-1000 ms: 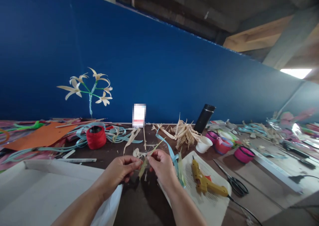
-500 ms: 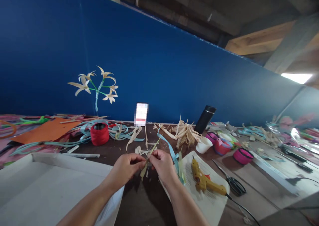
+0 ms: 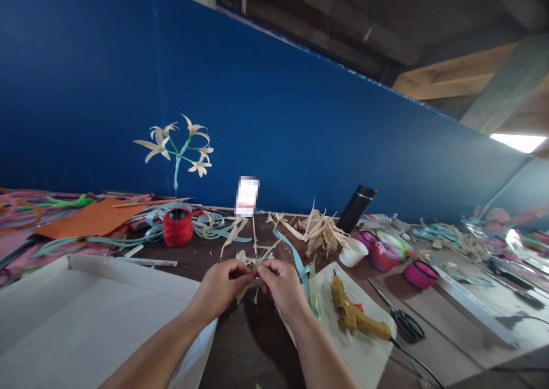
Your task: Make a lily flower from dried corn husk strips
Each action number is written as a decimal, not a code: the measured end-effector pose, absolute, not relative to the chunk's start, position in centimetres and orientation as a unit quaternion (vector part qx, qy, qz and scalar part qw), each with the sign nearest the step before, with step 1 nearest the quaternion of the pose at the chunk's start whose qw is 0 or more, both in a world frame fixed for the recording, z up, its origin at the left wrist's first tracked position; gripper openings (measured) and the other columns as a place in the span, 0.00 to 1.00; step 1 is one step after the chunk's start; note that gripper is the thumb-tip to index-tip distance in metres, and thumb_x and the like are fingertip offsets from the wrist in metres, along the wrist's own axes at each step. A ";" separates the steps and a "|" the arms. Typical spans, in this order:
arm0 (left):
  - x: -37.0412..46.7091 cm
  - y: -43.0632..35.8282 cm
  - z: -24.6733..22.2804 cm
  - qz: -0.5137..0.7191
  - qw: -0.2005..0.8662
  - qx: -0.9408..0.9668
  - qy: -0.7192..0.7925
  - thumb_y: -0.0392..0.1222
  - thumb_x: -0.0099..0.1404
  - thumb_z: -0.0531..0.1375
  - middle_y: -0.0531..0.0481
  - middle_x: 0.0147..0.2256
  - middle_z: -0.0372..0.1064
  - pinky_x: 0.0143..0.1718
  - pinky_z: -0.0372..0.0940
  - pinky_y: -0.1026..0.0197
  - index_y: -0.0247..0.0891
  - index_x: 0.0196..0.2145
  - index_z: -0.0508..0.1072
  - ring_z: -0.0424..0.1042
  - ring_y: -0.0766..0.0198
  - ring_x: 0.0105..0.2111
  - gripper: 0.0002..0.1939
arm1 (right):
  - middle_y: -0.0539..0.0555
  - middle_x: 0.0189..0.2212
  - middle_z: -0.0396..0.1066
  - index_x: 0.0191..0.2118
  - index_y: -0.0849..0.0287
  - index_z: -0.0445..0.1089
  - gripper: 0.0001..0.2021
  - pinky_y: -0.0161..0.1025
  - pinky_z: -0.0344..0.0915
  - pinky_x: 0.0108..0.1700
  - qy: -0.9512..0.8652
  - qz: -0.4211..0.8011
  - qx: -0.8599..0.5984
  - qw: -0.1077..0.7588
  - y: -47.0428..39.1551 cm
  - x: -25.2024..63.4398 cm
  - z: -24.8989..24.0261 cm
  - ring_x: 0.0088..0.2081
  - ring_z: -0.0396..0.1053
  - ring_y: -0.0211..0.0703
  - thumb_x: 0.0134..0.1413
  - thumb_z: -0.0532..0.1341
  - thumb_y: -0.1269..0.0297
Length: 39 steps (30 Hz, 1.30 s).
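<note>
Both hands meet fingertip to fingertip above the dark table (image 3: 249, 354). My left hand (image 3: 223, 289) pinches a thin pale-green strip of dried husk (image 3: 270, 249), which slants up to the right. My right hand (image 3: 282, 289) is closed on the same strip, thumb against forefinger. A leaf-like end of it hangs below the left fingers; the part between the fingertips is hidden. Just beyond lie pale husk scraps (image 3: 245, 257). A light blue ribbon (image 3: 295, 254) and a yellow glue gun (image 3: 354, 312) on a printed sheet (image 3: 369, 354) lie right of my right hand.
A white box (image 3: 86, 320) fills the left front. Behind it stand a red spool (image 3: 177, 229) and a flower spray (image 3: 176, 171). A husk pile (image 3: 321, 234), white cup (image 3: 353, 253), black flask (image 3: 357, 209) and scissors (image 3: 407, 325) are on the right.
My hands stay together on the husk strip; its upper part tilts further right and its hanging end shows less. The whole scene has shifted slightly right in view.
</note>
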<state>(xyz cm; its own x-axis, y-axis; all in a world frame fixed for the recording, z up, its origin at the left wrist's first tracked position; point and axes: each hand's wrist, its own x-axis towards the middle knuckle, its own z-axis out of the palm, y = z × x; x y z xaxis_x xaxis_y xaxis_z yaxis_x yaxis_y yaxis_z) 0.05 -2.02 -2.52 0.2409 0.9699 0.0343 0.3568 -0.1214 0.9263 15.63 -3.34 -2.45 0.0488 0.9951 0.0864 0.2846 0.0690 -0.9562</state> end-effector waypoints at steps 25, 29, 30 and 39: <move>0.3 -2.1 -2.5 0.375 0.380 0.664 0.524 0.48 0.52 0.58 0.54 0.24 0.71 0.28 0.57 0.64 0.38 0.26 0.72 0.69 0.62 0.27 0.11 | 0.45 0.12 0.60 0.24 0.61 0.71 0.11 0.30 0.49 0.20 -0.599 0.384 -0.550 0.437 -3.5 15.6 -2.5 0.16 0.53 0.31 0.50 0.57 0.61; 0.2 -2.1 -2.6 0.369 0.375 0.670 0.524 0.48 0.52 0.58 0.54 0.23 0.71 0.27 0.56 0.65 0.38 0.26 0.72 0.68 0.62 0.26 0.10 | 0.45 0.12 0.60 0.24 0.61 0.71 0.11 0.30 0.48 0.19 -0.603 0.377 -0.559 0.426 -3.4 15.6 -2.5 0.16 0.52 0.31 0.50 0.57 0.62; 0.2 -2.1 -2.6 0.369 0.373 0.670 0.524 0.48 0.52 0.58 0.54 0.23 0.71 0.27 0.56 0.65 0.38 0.25 0.72 0.68 0.62 0.26 0.10 | 0.45 0.12 0.60 0.24 0.61 0.71 0.11 0.30 0.48 0.19 -0.603 0.375 -0.561 0.424 -3.4 15.6 -2.6 0.16 0.52 0.31 0.51 0.57 0.62; 0.4 -2.2 -3.2 0.377 0.358 0.680 0.517 0.46 0.53 0.57 0.53 0.25 0.72 0.29 0.57 0.65 0.39 0.26 0.72 0.69 0.62 0.27 0.09 | 0.45 0.11 0.59 0.22 0.61 0.68 0.12 0.30 0.47 0.19 -0.605 0.367 -0.559 0.433 -3.1 15.4 -3.0 0.15 0.52 0.31 0.50 0.59 0.60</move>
